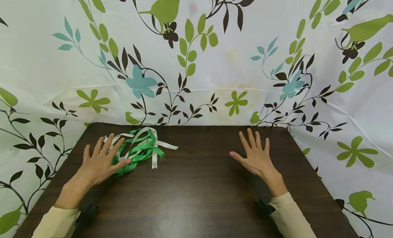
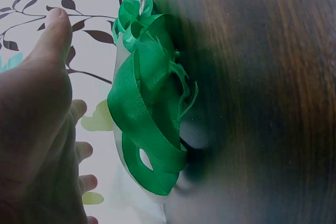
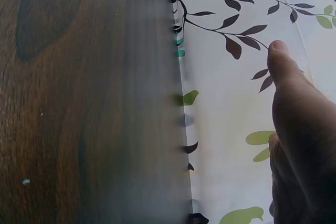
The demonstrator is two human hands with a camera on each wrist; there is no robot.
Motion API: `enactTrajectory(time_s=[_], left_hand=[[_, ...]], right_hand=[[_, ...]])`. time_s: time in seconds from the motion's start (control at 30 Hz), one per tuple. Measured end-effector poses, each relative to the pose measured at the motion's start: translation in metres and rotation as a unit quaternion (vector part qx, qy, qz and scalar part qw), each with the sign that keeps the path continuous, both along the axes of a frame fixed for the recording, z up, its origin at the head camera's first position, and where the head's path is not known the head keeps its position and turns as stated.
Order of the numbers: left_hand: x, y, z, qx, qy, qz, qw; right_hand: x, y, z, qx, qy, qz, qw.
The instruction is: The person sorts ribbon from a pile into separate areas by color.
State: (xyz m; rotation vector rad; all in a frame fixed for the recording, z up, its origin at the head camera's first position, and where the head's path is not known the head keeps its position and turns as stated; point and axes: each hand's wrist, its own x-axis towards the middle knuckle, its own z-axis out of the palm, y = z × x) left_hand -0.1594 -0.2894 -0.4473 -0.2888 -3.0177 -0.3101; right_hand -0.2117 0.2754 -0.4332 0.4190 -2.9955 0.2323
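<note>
A loose tangle of green ribbon and white ribbon lies on the left part of the dark table. My left hand, fingers spread, hovers over the near left side of the tangle and hides part of it. In the left wrist view the green ribbon lies in folds with a frayed end, apart from the left hand. My right hand is held above the right part of the table, fingers spread, with nothing in it. The right wrist view shows that right hand away from the tabletop.
The dark wooden table has its far edge against a white cloth printed with leaves, birds and flowers. This cloth also runs along the left and right sides. Dark wrist straps sit at both sleeves.
</note>
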Motion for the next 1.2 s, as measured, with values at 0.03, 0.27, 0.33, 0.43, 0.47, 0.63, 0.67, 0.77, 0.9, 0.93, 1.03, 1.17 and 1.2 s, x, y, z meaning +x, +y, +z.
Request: enactTrajectory(time_s=[0.03,0.27,0.33,0.43,0.47,0.63,0.67,0.77,0.9,0.93,1.03,1.17,1.2], left_hand=[[0.0,0.0,0.0,0.001,0.0,-0.001,1.0],[0.002,0.0,0.003,0.011,0.004,-0.002,0.9999],[0.004,0.0,0.004,0.014,0.007,-0.001,0.9999],[0.005,-0.002,0.005,0.014,0.006,0.003,0.9999],[0.005,-0.003,0.005,0.014,0.002,0.005,0.9999],[0.006,-0.006,0.005,0.024,-0.034,0.019,0.999],[0.005,-0.006,0.005,0.029,-0.04,0.022,0.9985],[0.004,-0.01,0.006,0.05,-0.052,0.025,0.997],[0.0,-0.011,0.006,0.068,-0.072,0.021,0.9949],[-0.001,-0.011,0.006,0.07,-0.08,0.021,0.9941],[-0.005,-0.008,0.005,0.07,-0.106,0.022,0.9916],[-0.009,-0.002,0.001,0.078,-0.125,0.011,0.989],[-0.01,-0.001,0.0,0.079,-0.125,0.006,0.9889]], right_hand=[[0.0,0.0,0.0,-0.001,-0.001,0.0,1.0],[0.002,0.0,0.002,-0.008,0.001,0.001,1.0],[0.003,-0.001,0.002,-0.019,0.004,0.001,1.0],[0.003,-0.003,0.001,-0.049,0.019,0.005,0.999],[0.003,-0.005,0.0,-0.058,0.026,0.007,0.998],[0.004,-0.019,-0.003,-0.097,0.051,0.023,0.994],[0.004,-0.022,-0.003,-0.106,0.051,0.028,0.993],[0.006,-0.035,-0.005,-0.146,0.041,0.04,0.988],[0.008,-0.053,-0.009,-0.202,0.014,0.053,0.978],[0.008,-0.057,-0.009,-0.212,0.006,0.057,0.976],[0.009,-0.07,-0.01,-0.22,-0.025,0.07,0.973],[0.012,-0.088,-0.009,-0.195,-0.066,0.093,0.974],[0.013,-0.093,-0.009,-0.186,-0.074,0.1,0.975]])
